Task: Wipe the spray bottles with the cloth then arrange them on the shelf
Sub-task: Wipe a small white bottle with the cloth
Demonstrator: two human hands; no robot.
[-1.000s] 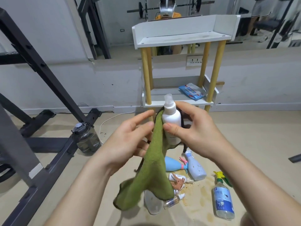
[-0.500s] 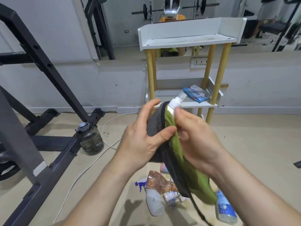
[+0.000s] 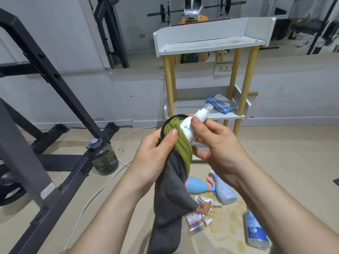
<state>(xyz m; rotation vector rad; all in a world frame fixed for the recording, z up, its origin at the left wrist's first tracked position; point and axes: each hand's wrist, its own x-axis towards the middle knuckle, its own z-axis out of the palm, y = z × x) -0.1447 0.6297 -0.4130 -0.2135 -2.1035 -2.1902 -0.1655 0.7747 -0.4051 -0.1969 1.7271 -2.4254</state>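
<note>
- The left hand [image 3: 156, 154] grips the two-sided green and grey cloth [image 3: 174, 195], fingers curled round the fold that cups the base of the small white plastic spray bottle [image 3: 190, 128].
- The right hand [image 3: 220, 151], nearer to the shelf, pinches the bottle's upper body between thumb and fingers.
- The bottle's long axis is tilted, with the nozzle up and to the right, toward the shelf.
- Below, on the floor, lie a blue bottle [image 3: 196, 185], a pale lilac bottle [image 3: 226, 192] and a clear bottle with a blue label [image 3: 256, 230].
- Beyond stands the white shelf with yellow wooden legs [image 3: 211, 45]. A blue wipes packet [image 3: 220, 105] lies at the right of its lower board, so I think the bottle should go left of it.
</note>
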